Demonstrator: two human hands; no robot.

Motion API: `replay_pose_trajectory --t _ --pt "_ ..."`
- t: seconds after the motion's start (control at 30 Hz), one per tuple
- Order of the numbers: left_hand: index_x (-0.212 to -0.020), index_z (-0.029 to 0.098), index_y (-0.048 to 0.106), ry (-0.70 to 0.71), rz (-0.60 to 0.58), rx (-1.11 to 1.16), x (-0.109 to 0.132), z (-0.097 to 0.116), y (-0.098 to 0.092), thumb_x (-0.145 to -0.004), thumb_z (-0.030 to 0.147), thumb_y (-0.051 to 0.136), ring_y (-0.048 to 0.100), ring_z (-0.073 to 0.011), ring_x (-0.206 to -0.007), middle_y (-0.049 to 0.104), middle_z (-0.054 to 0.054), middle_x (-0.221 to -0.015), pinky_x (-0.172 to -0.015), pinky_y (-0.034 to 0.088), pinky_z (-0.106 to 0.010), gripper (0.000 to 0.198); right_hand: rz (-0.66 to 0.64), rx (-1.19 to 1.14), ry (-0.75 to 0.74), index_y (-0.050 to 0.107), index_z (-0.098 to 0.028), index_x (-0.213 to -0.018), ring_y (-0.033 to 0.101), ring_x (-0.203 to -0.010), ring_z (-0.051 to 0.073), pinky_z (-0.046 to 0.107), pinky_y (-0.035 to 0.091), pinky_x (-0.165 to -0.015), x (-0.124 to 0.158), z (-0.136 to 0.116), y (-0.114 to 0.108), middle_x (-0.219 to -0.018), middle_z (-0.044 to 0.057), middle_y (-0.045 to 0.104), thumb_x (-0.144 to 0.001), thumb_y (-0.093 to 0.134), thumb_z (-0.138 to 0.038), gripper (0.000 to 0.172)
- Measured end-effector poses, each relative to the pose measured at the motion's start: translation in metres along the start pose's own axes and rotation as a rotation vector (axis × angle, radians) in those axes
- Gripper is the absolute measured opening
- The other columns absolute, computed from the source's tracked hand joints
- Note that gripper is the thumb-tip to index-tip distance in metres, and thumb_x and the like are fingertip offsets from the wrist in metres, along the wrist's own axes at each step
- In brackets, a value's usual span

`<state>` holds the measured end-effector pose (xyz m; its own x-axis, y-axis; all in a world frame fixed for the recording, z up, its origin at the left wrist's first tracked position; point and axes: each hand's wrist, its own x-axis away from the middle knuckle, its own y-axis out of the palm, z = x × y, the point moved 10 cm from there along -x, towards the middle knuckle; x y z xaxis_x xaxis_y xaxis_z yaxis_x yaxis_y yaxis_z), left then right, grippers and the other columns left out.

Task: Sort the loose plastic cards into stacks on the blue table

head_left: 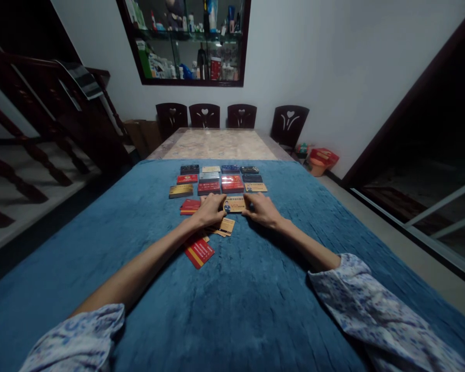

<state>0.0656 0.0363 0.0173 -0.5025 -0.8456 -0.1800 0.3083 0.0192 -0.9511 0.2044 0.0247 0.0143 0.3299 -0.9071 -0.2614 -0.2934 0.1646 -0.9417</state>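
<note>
Between my two hands lies a yellow card (pixel 235 204) with a small figure and lettering, perhaps the top of a stack. My left hand (pixel 212 209) pinches its left edge, and my right hand (pixel 262 208) grips the right edge. Beside my left hand is a red card pile (pixel 189 206), partly covered by it. Nearer to me are some loose yellow cards (pixel 227 227) and a red card with a yellow stripe (pixel 199 251), partly hidden under my left wrist. Just beyond my hands stand rows of card stacks, among them a red stack (pixel 232 183) and a gold stack (pixel 181 191).
A blue cloth (pixel 232 310) covers the near part of the table, with the bare marbled tabletop (pixel 220 142) behind it. Several dark chairs (pixel 290 124) stand at the far end. An orange bucket (pixel 320 166) is on the floor to the right, and a stair railing (pixel 27 139) runs along the left.
</note>
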Motion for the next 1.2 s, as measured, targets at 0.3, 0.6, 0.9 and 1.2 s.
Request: replay_pose_trajectory --t 0.3,0.6,0.9,1.2 --pt "-0.111 0.017 0.065 -0.018 -0.063 -0.047 -0.005 0.008 0.003 -0.084 0.024 0.061 0.057 -0.0353 -0.113 0.068 -0.014 -0.114 -0.095 0.041 -0.050 0.029 -0.061 -0.021 -0.043 0.068 -0.021 -0.109 0.061 -0.102 0.026 0.032 0.042 -0.077 -0.003 0.008 -0.003 -0.110 0.008 0.073 -0.082 0.075 -0.026 0.028" --pt "-0.116 0.018 0.064 0.001 -0.070 -0.102 -0.015 0.013 0.004 -0.081 0.032 0.066 0.049 -0.0345 -0.123 0.058 -0.015 -0.127 -0.098 0.037 -0.049 0.037 -0.150 0.073 0.000 0.069 -0.020 -0.108 0.053 -0.120 0.032 0.036 0.044 -0.085 -0.004 0.019 -0.009 -0.124 0.013 0.064 -0.082 0.076 -0.037 0.031" --pt "-0.115 0.016 0.066 0.037 -0.095 -0.168 -0.035 0.031 0.003 -0.082 0.026 0.062 0.049 -0.0367 -0.122 0.058 -0.017 -0.126 -0.098 0.038 -0.053 0.034 -0.195 0.119 0.049 0.067 -0.020 -0.104 0.055 -0.113 0.029 0.033 0.044 -0.082 -0.007 0.032 -0.022 -0.122 0.010 0.067 -0.082 0.073 -0.034 0.026" --pt "-0.116 0.018 0.066 0.070 -0.082 -0.177 -0.057 0.045 -0.002 -0.083 0.029 0.063 0.049 -0.0370 -0.124 0.058 -0.017 -0.126 -0.101 0.037 -0.054 0.035 -0.224 0.165 0.068 0.070 -0.020 -0.108 0.058 -0.112 0.029 0.032 0.045 -0.084 -0.015 0.048 -0.035 -0.120 0.011 0.070 -0.082 0.072 -0.033 0.028"
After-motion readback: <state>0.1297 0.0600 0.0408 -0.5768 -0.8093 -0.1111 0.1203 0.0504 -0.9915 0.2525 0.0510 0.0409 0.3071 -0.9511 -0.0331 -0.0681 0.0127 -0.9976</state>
